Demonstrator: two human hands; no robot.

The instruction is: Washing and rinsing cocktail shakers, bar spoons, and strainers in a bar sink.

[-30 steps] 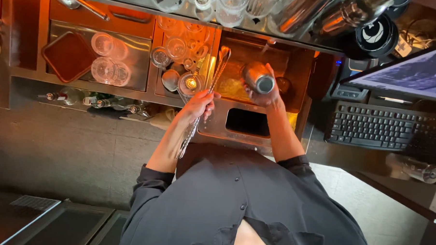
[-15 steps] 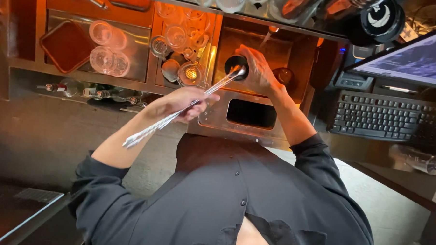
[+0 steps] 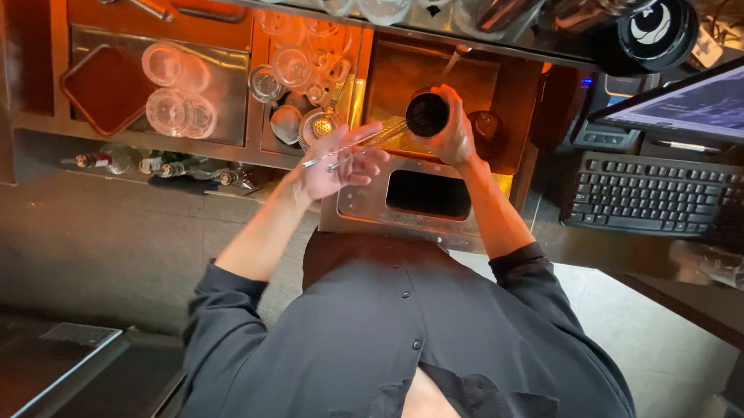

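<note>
Hands are seen from above at a bar station lit in warm orange. A dark round metal tin (image 3: pixel 427 114) is gripped by the right hand (image 3: pixel 455 136), whose fingers are wrapped closed around its side, so that its dark open mouth faces the camera; whether anything is inside it cannot be told. A long thin silver bar spoon (image 3: pixel 353 146) is held by the left hand (image 3: pixel 334 168), with the fingers curled loosely about its middle and the fingertips partly spread. The spoon's upper end is pointed toward two o'clock and reaches the tin's rim, while its lower end sticks out past the hand toward eight o'clock. The tin is thus placed at about two o'clock from the left hand, near it, with the spoon bridging the gap between the two. Directly below the tin, at six o'clock, a rectangular dark opening in a steel counter plate (image 3: pixel 428 194) is seen. At nine o'clock from the left hand, clear upturned glasses (image 3: pixel 176 111) are stored in a steel compartment, with a dark red square tray (image 3: pixel 96 88) beside them. A small round metal strainer (image 3: pixel 319 126) is lying just above the left hand, at eleven o'clock. At three o'clock from the right hand, well apart, a black computer keyboard (image 3: pixel 654 194) is set under a tilted flat screen (image 3: pixel 705 101).
</note>
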